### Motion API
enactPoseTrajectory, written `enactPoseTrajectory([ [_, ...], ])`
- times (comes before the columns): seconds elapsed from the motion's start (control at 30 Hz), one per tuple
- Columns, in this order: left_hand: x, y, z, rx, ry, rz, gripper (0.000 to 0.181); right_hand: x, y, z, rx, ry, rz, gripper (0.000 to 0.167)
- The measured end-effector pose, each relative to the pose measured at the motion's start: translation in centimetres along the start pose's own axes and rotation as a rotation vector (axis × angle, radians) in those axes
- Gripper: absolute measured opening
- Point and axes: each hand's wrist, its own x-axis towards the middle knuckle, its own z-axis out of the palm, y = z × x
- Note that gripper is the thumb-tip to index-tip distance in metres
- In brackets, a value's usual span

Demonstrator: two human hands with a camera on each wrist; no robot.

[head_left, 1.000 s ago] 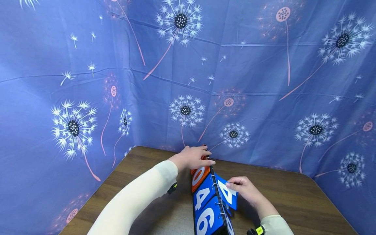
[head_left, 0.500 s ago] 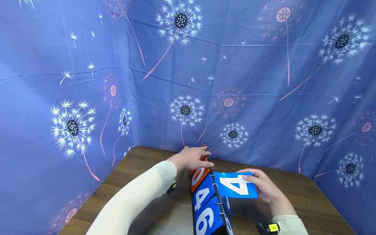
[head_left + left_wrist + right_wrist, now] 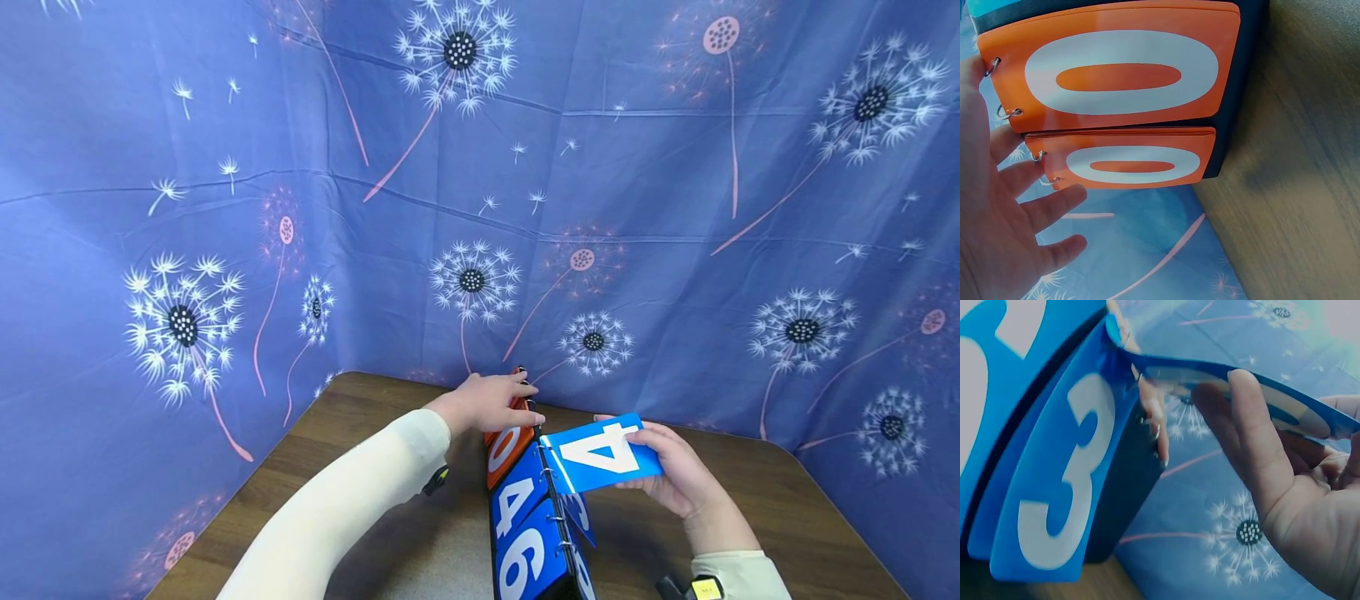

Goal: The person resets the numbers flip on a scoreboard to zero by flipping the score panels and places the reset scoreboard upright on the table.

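Note:
A flip scoreboard with ringed number cards stands on the table; its near side shows an orange 0 card (image 3: 506, 450), a blue 4 card (image 3: 513, 504) and a blue 6 card (image 3: 522, 562). My left hand (image 3: 487, 402) rests over its far top edge, fingers spread beside the rings and two orange 0 cards (image 3: 1122, 75). My right hand (image 3: 686, 471) pinches the outer end of a raised blue card with a white 4 (image 3: 600, 454), still on its rings. Below it hangs a blue card with a 3 (image 3: 1066, 481), seen in the right wrist view.
The brown wooden table (image 3: 750, 492) extends on both sides of the scoreboard, with a greyish patch (image 3: 427, 550) at the near left. A blue curtain with dandelion prints (image 3: 660, 183) hangs behind and beside the table.
My right hand has moved right and up, lifting the 4 card from a hanging slant to nearly level, its outer end now slightly raised. The left hand stays on the scoreboard's top edge.

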Motion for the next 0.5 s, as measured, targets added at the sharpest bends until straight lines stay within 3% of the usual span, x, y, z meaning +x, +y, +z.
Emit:
enactPoseTrajectory([
  [0.17, 0.0, 0.0, 0.0, 0.001, -0.004, -0.001, 0.074, 0.1, 0.3, -0.4, 0.185, -0.27, -0.016, 0.057],
  [0.23, 0.0, 0.0, 0.0, -0.001, -0.005, -0.001, 0.074, 0.1, 0.6, -0.4, 0.226, -0.345, -0.02, 0.06],
  [0.3, 0.0, 0.0, 0.0, -0.006, -0.006, -0.002, 0.074, 0.2, 0.8, -0.4, 0.245, -0.372, -0.028, 0.061],
  [0.5, 0.0, 0.0, 0.0, -0.011, -0.007, -0.009, 0.073, 0.5, 1.0, 0.1, 0.271, -0.329, -0.041, 0.058],
])
